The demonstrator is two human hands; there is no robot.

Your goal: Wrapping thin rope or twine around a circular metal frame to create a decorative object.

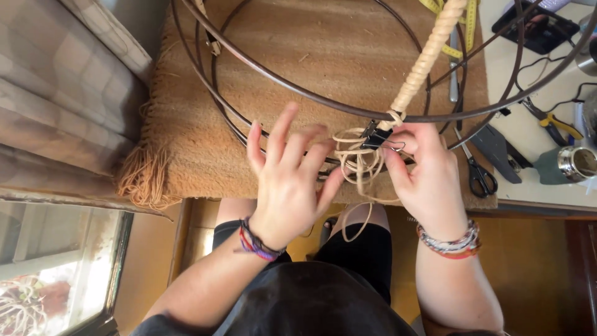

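One wire spoke (429, 53) is wrapped in cord (359, 163); the rest of the frame (298, 93) is bare. Left hand (289, 180), fingers spread, feeds cord; right hand (429, 177) pinches it beside the binder clip (376, 138).

The wire frame (373, 115) runs off the top edge, so its full shape can't be made out. Same with the cord-wrapped spoke (429, 56), cut off up top. The left hand (289, 180) is motion-blurred at the fingers (280, 134), and it covers part of the loose cord (360, 165), so how the loops run under it is anyone's guess. The right hand (429, 180) hides most of the binder clip (376, 138) handle end. On the right, the dark tray (541, 28), pliers (559, 124) and metal cup (575, 163) are all clipped by the edge. The scissors (477, 171) blades sit partly behind the frame.
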